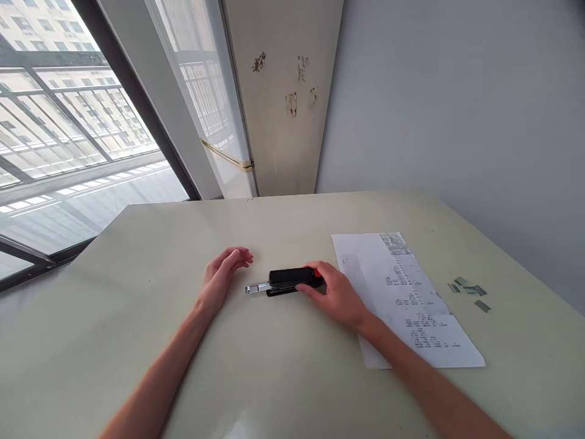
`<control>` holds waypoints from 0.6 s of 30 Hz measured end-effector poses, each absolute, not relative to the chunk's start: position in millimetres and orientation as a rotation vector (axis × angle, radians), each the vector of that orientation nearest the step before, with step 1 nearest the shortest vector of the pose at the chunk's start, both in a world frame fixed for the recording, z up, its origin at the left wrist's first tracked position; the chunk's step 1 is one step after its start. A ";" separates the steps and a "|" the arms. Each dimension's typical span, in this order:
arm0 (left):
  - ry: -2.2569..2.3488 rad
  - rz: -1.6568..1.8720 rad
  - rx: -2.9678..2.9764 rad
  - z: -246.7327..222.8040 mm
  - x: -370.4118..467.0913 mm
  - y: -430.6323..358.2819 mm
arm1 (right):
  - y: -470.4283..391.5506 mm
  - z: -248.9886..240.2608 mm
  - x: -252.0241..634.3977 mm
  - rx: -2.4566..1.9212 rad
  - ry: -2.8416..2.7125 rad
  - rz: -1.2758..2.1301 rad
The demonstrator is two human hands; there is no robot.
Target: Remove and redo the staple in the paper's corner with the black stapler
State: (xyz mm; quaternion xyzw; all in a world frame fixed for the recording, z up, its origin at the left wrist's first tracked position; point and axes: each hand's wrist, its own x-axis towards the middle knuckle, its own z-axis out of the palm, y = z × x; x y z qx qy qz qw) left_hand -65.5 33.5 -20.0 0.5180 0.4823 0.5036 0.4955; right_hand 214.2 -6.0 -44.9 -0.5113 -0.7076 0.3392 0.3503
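Observation:
A black stapler [289,276] lies across the middle of the table, with a silver metal magazine [257,288] sticking out of its left end. My right hand [333,294] is closed around the stapler's right end, thumb on the near side and fingers over the far side. A bit of red shows beside those fingers. To the left of the magazine, my left hand [220,274] rests on its side on the table, holding nothing. Its fingers are loosely bent and stretch toward the right, apart from the stapler.
Printed paper sheets [384,305] lie right of the stapler, partly under my right forearm. Farther right are several small strips of staples [470,289]. The pale table [256,372] meets a grey wall [457,110] on the right and a window [68,122] on the left.

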 end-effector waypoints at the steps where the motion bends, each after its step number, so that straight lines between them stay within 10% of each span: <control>1: 1.144 1.195 1.255 -19.1 -63.0 32.2 | -6.2 -45.6 213.9 -1.315 -1.862 0.836; 18: 0.814 1.159 0.555 -19.9 -40.2 18.7 | -7.5 -30.1 209.4 -1.435 -1.374 1.415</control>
